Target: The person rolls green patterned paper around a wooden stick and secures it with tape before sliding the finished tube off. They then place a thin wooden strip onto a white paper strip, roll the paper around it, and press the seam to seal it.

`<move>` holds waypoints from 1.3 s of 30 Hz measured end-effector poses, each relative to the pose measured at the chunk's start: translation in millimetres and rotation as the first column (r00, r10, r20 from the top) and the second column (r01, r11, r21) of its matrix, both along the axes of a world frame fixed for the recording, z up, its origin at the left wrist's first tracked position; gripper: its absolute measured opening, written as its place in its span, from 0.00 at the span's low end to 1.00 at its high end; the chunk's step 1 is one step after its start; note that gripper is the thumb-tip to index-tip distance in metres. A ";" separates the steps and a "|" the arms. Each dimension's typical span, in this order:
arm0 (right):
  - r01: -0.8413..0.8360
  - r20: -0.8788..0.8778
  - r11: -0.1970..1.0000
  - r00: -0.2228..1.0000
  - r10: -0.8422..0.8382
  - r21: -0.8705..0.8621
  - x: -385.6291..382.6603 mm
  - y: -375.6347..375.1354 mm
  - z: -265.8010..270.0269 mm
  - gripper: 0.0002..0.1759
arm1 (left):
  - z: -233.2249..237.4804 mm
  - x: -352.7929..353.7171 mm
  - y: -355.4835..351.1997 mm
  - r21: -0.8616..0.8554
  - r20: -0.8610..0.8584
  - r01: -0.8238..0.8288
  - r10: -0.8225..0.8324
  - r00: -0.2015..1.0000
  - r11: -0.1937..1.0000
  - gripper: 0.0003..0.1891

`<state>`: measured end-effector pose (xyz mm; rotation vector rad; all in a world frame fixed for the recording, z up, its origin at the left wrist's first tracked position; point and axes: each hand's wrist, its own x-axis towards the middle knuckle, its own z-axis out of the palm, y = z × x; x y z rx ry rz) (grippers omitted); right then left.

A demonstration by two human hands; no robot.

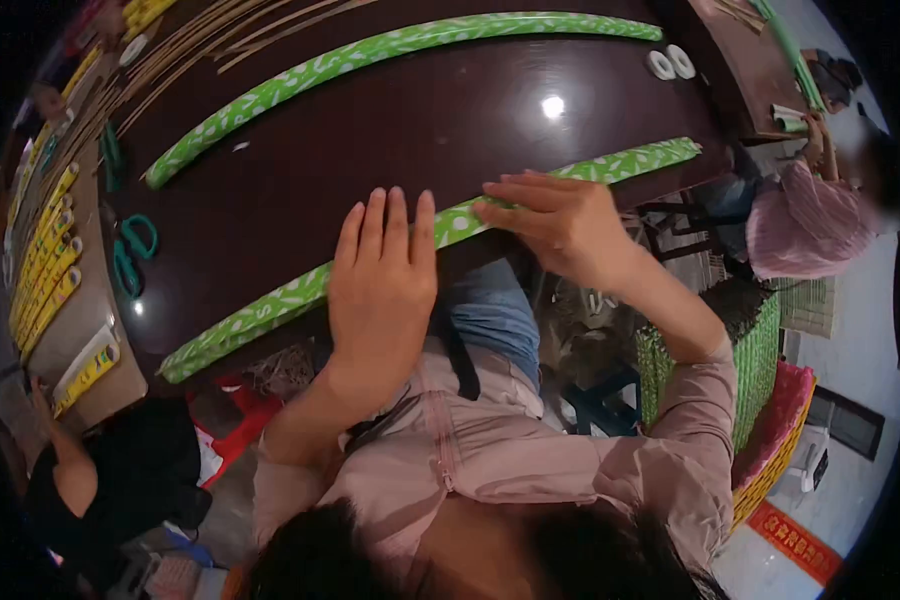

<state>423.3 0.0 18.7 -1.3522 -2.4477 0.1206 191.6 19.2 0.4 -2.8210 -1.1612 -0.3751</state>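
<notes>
A long, thin green roll (pixel 260 318) with a white leaf pattern lies along the near edge of the dark table. My left hand (pixel 382 275) rests flat on its middle, palm down, fingers stretched out toward the table. To the right of it, my right hand (pixel 570 228) lies across the same roll with its fingers extended to the left. Neither hand is wrapped around the roll. Parts of it are hidden beneath both hands. A second green patterned roll (pixel 370 52) lies farther back on the table.
Teal-handled scissors (pixel 133 250) lie at the left table edge. Two white tape rolls (pixel 670 63) sit at the back right. Thin wooden strips (pixel 195 45) are at the back left, with yellow rolls (pixel 50 260) beyond. Co-workers sit at left and right, one in a pink striped top (pixel 805 225).
</notes>
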 end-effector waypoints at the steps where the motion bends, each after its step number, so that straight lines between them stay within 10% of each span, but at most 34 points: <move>1: 0.010 0.010 0.999 1.000 -0.011 0.030 -1.2 -3.4 -1.8 0.24 | -4.6 4.0 -1.7 -0.007 0.024 0.029 -0.029 0.999 1.000 0.24; 11: 0.140 -0.053 0.931 0.990 -0.129 0.336 -6.7 -38.1 -45.8 0.25 | -23.8 7.8 -12.1 0.094 0.048 0.077 -0.081 0.996 0.993 0.21; 14: 0.476 -0.424 0.790 0.852 -0.307 0.386 19.6 -48.2 -40.7 0.23 | -23.9 5.8 -11.2 0.080 0.037 0.090 -0.093 0.995 0.993 0.21; 15: 0.670 -0.519 0.642 0.724 -0.454 0.373 36.6 -52.9 -35.9 0.16 | -27.1 5.2 -12.6 0.083 0.019 0.077 -0.078 0.997 0.994 0.22; 18: 0.881 -0.916 0.326 -0.235 -0.324 -0.341 110.4 -54.0 -40.4 0.13 | -27.8 6.4 -15.7 0.087 0.034 0.071 -0.075 0.997 0.994 0.23; 21: 0.597 -0.713 0.404 -0.484 -0.508 -0.693 159.4 -67.4 -33.7 0.24 | -30.9 4.3 -15.1 0.083 0.039 0.081 -0.084 0.996 0.993 0.24; 28: 0.269 -0.529 0.456 -0.409 -0.743 -0.848 188.3 -62.0 -23.9 0.25 | -29.9 3.6 -17.0 0.065 0.022 0.082 -0.084 0.996 0.995 0.23; 39: 0.323 -0.547 0.443 -0.434 -0.716 -0.836 199.9 -51.7 -28.4 0.15 | -32.1 2.2 -13.8 0.101 -0.007 0.085 -0.085 0.996 0.991 0.25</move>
